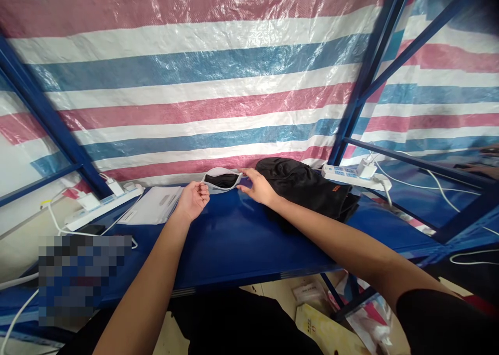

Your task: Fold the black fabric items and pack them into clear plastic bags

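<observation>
A pale plastic bag [220, 189] stands on the blue tabletop, its mouth spread wide toward me. Dark folded fabric [222, 181] shows inside it. My left hand [195, 199] has its fingers curled closed around the bag's left edge. At the opposite edge, my right hand [259, 187] holds the rim between thumb and fingers. Just behind and to the right of that hand lies a pile of black garments [307, 186], with small orange lettering on one. My right forearm partly covers the pile.
A stack of flat white plastic bags [152, 205] lies left of my left hand. Power strips stand at both sides, the left one [105, 207] and the right one [354, 176], with trailing cables. Blue metal posts [370, 69] frame the table [249, 246]; striped sheeting [210, 74] hangs behind.
</observation>
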The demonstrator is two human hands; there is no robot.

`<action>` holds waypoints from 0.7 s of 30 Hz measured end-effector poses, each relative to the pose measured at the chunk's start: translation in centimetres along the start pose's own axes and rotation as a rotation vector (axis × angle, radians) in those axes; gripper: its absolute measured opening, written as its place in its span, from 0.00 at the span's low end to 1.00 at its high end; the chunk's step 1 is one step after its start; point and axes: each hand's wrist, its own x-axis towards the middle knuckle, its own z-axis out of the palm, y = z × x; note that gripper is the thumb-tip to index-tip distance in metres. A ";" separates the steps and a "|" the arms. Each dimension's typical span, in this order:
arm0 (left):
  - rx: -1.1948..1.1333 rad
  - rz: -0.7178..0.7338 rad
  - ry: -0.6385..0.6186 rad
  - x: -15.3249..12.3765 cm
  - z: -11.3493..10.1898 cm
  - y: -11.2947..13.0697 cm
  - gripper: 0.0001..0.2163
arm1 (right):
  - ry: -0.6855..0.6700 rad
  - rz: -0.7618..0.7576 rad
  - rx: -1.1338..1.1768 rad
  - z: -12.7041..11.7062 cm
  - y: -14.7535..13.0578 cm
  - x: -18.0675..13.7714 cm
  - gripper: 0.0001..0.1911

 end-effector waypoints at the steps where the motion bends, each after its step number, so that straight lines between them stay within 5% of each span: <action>1: 0.005 0.010 0.015 0.1 -0.1 0.2 0.08 | -0.018 0.043 0.042 0.2 0.3 0.0 0.17; 5: 0.213 0.204 0.169 0.0 -0.2 -0.1 0.10 | 0.005 0.109 0.146 0.5 0.5 0.1 0.07; 8: 0.674 0.722 0.289 -0.7 0.2 -1.3 0.12 | 0.025 0.096 0.189 0.7 -0.4 -0.2 0.08; 11: 1.242 1.100 0.035 -1.5 0.7 -2.6 0.12 | -0.017 0.064 0.206 0.9 -1.5 -0.6 0.09; 13: 1.500 1.138 -0.187 -1.6 1.0 -3.2 0.12 | -0.050 0.030 0.206 1.0 -2.1 -0.9 0.09; 15: 1.623 1.144 -0.284 -1.3 1.0 -3.5 0.09 | -0.080 -0.013 0.193 1.0 -2.4 -1.1 0.10; 21: 1.730 1.218 -0.224 -0.8 0.3 -2.8 0.10 | -0.113 -0.054 0.143 1.1 -2.8 -0.9 0.13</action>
